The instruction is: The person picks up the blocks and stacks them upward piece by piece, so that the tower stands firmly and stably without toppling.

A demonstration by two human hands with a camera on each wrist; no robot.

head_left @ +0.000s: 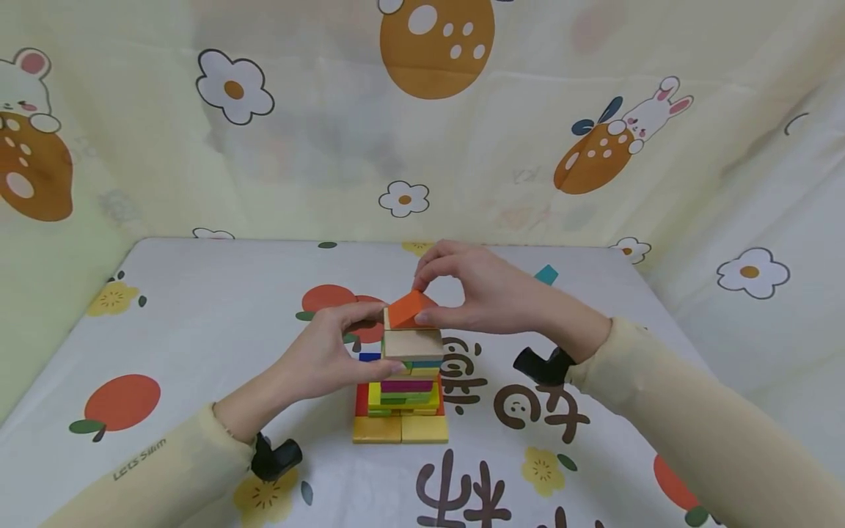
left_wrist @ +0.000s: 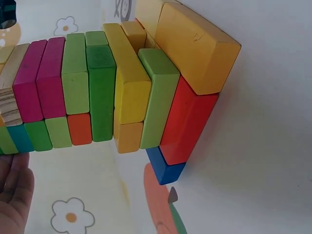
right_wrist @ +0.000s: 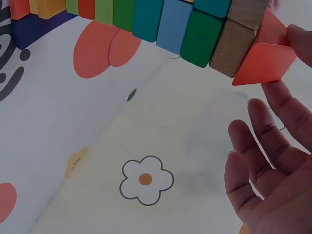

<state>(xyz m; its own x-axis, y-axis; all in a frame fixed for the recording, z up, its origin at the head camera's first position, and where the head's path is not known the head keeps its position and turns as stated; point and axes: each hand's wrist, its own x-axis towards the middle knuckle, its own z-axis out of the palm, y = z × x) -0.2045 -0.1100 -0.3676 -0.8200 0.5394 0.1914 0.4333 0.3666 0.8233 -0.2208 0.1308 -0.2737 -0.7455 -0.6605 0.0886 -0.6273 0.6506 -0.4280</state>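
A tall tower of coloured wooden blocks [head_left: 411, 386] stands on the table, with yellow blocks [head_left: 379, 430] at its base. At its top, my right hand [head_left: 485, 290] pinches an orange triangular block [head_left: 405, 309] between thumb and fingers; the right wrist view shows this block [right_wrist: 265, 63] against a plain wooden block [right_wrist: 232, 48]. My left hand [head_left: 323, 356] is at the tower's left side, thumb extended across the front and fingers toward the upper left. In the left wrist view, these fingers [left_wrist: 19, 183] lie beside the upper layers, partly cut off.
A teal block-like piece [head_left: 546, 275] lies behind the right forearm. The patterned cloth [head_left: 218, 323] covers the table, and a printed curtain [head_left: 317, 147] hangs behind it. Blue [left_wrist: 165, 168] and red blocks [left_wrist: 187, 124] stick out near the tower's base.
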